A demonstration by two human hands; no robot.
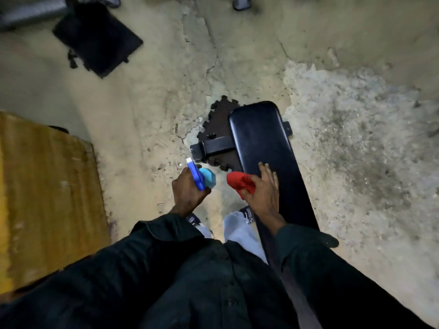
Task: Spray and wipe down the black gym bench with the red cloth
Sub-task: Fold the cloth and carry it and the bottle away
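The black gym bench (261,136) runs from the middle of the view down toward me, its padded top bare beyond my fingers. My right hand (263,188) rests on the bench's left edge and holds the bunched red cloth (238,182), which sticks out over the side. To the left of the bench, above the floor, my left hand (187,188) grips a spray bottle (198,175) with a blue trigger head and a light blue body. Its white nozzle points up and away.
A yellow wooden box (47,193) stands at the left. A black foam mat piece (218,115) lies under the bench's crossbar foot (209,146). Another black mat (97,39) lies at the top left. The concrete floor (356,138) is cracked and rough. My feet stand beside the bench.
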